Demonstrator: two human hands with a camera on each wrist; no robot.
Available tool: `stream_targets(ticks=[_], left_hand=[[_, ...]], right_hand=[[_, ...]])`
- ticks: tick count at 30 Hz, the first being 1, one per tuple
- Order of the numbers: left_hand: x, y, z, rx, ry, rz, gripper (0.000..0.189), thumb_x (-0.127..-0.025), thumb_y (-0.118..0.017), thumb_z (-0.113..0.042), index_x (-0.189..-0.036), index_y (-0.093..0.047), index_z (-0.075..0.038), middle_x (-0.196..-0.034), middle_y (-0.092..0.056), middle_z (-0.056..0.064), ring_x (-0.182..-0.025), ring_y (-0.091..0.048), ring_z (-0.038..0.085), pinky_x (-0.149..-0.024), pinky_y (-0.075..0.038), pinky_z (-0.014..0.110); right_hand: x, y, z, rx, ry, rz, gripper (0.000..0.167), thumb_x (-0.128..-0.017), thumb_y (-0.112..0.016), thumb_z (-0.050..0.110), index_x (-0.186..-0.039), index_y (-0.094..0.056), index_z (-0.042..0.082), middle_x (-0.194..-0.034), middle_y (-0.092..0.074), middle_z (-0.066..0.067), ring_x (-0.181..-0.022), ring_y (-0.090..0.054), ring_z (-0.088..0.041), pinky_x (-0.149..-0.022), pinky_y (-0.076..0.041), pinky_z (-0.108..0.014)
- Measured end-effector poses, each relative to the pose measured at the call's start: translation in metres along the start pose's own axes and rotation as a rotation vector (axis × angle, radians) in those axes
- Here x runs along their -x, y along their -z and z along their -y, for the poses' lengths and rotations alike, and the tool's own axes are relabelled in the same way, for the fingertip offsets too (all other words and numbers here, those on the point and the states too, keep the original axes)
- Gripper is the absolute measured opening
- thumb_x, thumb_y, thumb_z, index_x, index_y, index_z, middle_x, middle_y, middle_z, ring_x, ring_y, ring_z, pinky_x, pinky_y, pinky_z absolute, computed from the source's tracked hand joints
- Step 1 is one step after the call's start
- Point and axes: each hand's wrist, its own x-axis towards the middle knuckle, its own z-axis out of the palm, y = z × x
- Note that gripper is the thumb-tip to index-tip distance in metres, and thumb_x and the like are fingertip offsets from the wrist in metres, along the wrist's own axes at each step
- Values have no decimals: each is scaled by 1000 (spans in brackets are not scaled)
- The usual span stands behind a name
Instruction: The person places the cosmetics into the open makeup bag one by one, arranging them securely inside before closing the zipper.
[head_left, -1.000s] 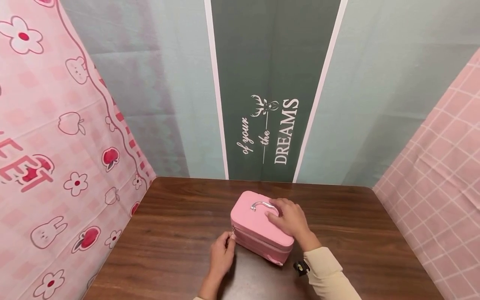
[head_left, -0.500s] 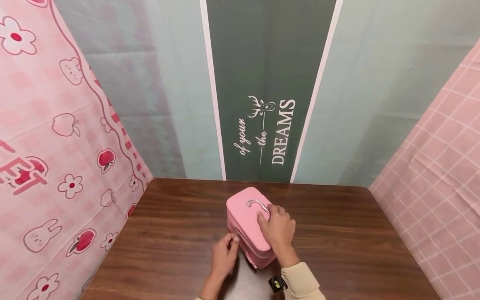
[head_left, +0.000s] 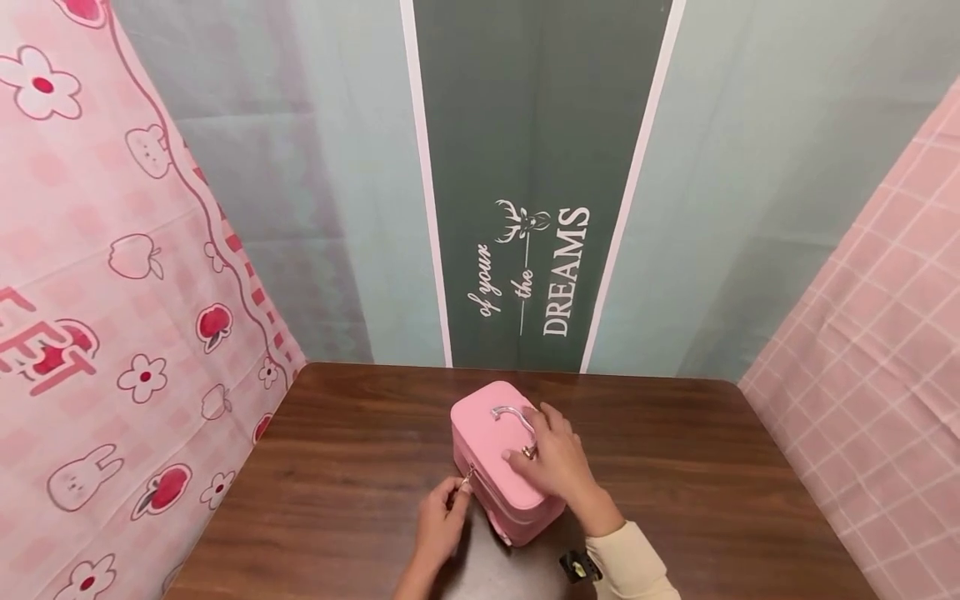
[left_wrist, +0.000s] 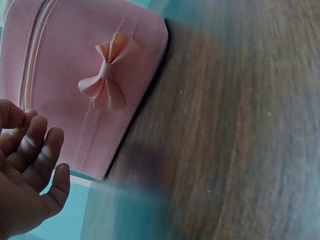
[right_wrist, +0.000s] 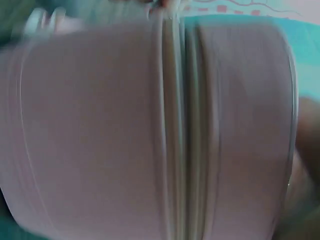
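A pink zippered vanity case [head_left: 483,429] with a silver handle [head_left: 512,410] on its lid stands upright on the table. My left hand [head_left: 440,521] pinches the zipper pull [head_left: 468,478] at the case's left corner. Over the lid lies my right hand [head_left: 558,462], its thumb on the top and its fingers spread beside the handle's near end. In the left wrist view, a pink bow [left_wrist: 105,70] decorates the side below the zipper [left_wrist: 34,55]. The right wrist view is blurred; there a dark gap runs along the zipper line [right_wrist: 185,125].
The brown wooden table [head_left: 337,483] spreads around the case. A grey-green curtain [head_left: 480,167] with lettering hangs behind its far edge. Pink printed cloths hang at the left [head_left: 172,333] and right [head_left: 862,350]. A dark watch-like device [head_left: 580,567] shows by the right sleeve.
The case has turned on the table, its near end swinging left. My right hand has shifted left along the lid with it. The left hand keeps its pinch at the zipper pull.
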Motion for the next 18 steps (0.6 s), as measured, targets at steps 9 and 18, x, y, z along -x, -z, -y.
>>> stream_targets(ticks=[9,18], left_hand=[[1,1,2,-20,16,7,8,-84,-64,-5,-77,-66,-7,-59,-46,-13,-51,-41,1,-48,-36,19],[-1,-2,1,-22,22,-15,9,-86,-62,-9,-77,-65,-11,-60,-46,-13,-53,-42,2,-49,-36,20]], right_hand=[[-16,-11,-16,25,448,86,51,-81,-63,45,-125,-60,18,-135,-45,-13,-124,-39,-31,-92,-31,-60],[-12,-19,-1,155,293,13,41,-83,-60,42,-119,-64,24,-134,-48,-9,-122,-43,-28,-81,-38,-55]])
